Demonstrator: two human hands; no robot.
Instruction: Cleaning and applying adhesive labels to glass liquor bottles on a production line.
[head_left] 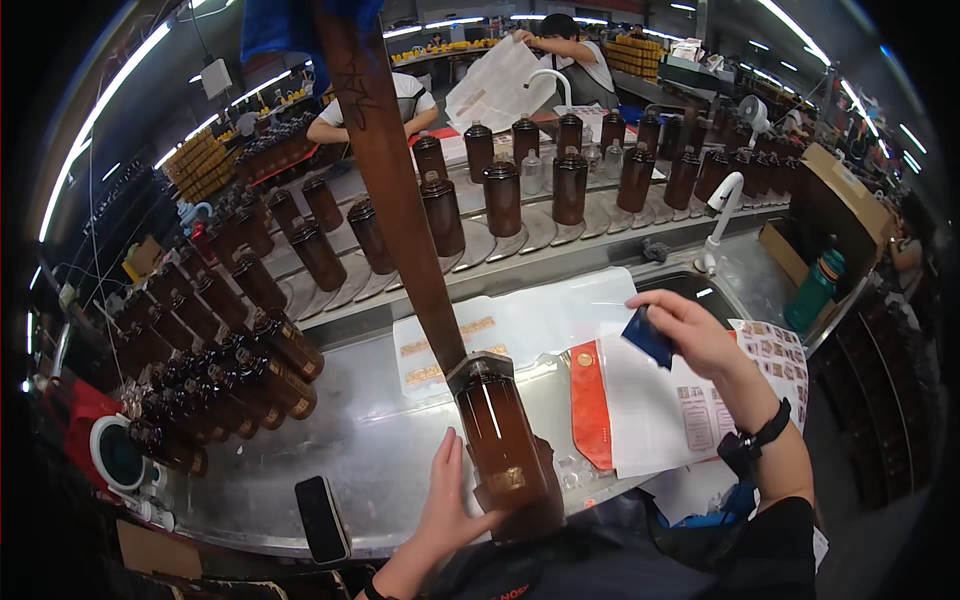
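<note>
An amber-brown bottle (495, 430) with a small gold label low on its front is right before me, at the near edge of the steel counter. My left hand (448, 500) is beside it, fingers stretched along its left side and thumb against its lower part. Whatever supports the bottle's base is hard to make out. My right hand (690, 330) is raised over the right side, pinching a small flat dark-blue piece (648, 338), maybe a scraper. Below that hand lie white printed sheets (650, 420) and a red strip (590, 400). Another sheet with gold labels (450, 350) lies behind the bottle.
A brown post (390, 180) slants down to the bottle's neck. Many brown bottles (503, 198) stand on a curved conveyor (470, 250); others cluster left (270, 385). A phone (322, 518), white faucet (718, 225), green flask (815, 285) and cardboard box (840, 210) surround me. Two people work opposite.
</note>
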